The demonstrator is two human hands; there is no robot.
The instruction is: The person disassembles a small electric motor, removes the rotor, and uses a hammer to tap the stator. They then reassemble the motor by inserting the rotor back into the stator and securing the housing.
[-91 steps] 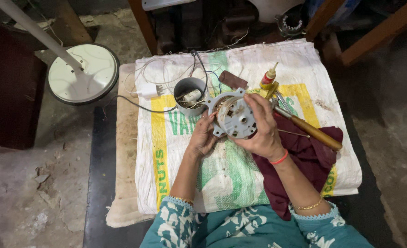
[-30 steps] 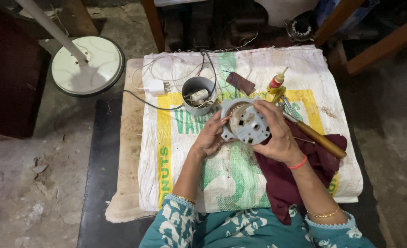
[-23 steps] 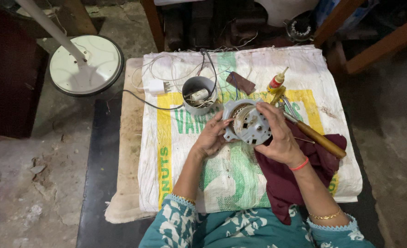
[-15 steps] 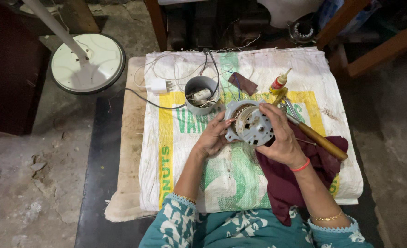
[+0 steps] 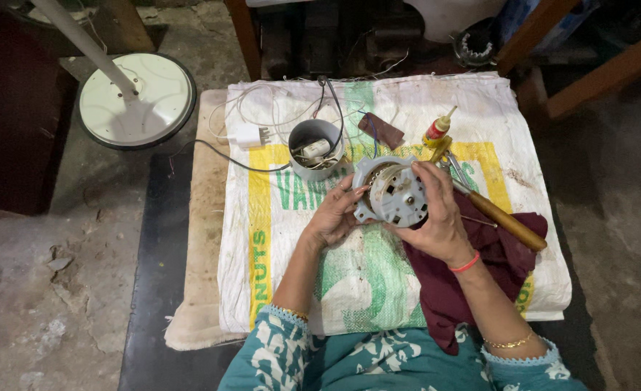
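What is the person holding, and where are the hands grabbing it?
A round grey motor. The left hand grips its left rim, the right hand its right side.

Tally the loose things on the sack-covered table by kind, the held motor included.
Motor, held by left hand and right hand: 1
Grey cup: 1
White plug: 1
Glue bottle: 1
Wooden-handled tool: 1
Maroon cloth: 1
Total: 6

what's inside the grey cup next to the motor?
The grey cup holds a small white part with wires, and a black cable runs over its rim. Its bottom is hidden by the contents. Neither the left hand nor right hand touches it.
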